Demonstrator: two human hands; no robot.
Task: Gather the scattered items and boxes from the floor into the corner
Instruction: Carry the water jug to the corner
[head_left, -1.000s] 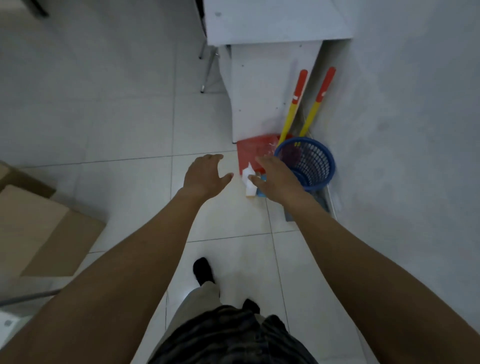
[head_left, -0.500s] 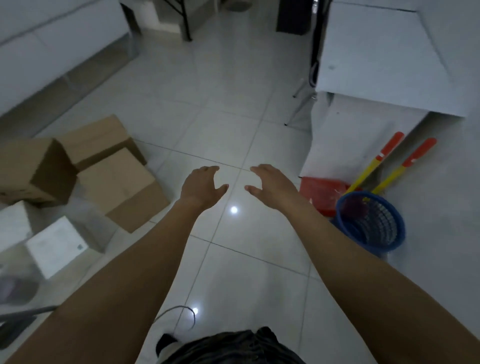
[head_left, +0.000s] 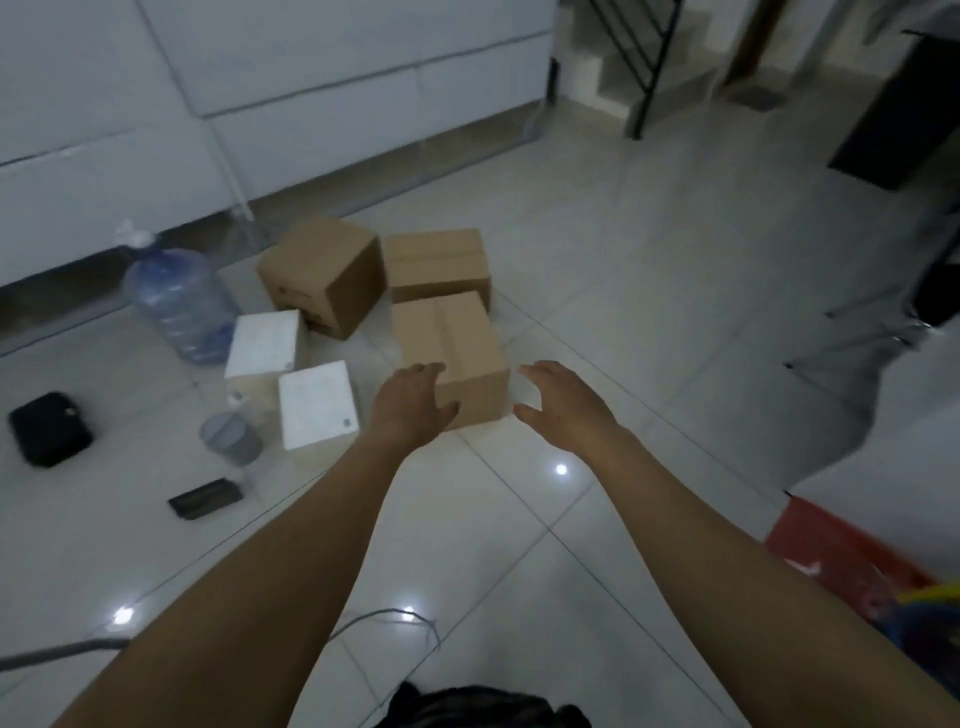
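Three brown cardboard boxes sit together on the tiled floor: the nearest box (head_left: 457, 348), one behind it (head_left: 436, 262) and a tilted one (head_left: 324, 273) to the left. Two white boxes (head_left: 318, 402) (head_left: 264, 343) lie left of them. My left hand (head_left: 413, 402) is stretched out with spread fingers in front of the nearest box's left corner; whether it touches I cannot tell. My right hand (head_left: 563, 402) is open just right of that box, apart from it. Both hands hold nothing.
A big blue water bottle (head_left: 179, 304), a grey mesh cup (head_left: 232, 439), a black pouch (head_left: 49, 428) and a flat black item (head_left: 205, 499) lie at left. A red dustpan (head_left: 841, 556) and blue basket (head_left: 930, 629) sit at right. A cable (head_left: 384, 621) crosses the near floor.
My view has swung left from the corner with the basket and dustpan to the boxes. Both empty hands have moved toward the nearest brown box.
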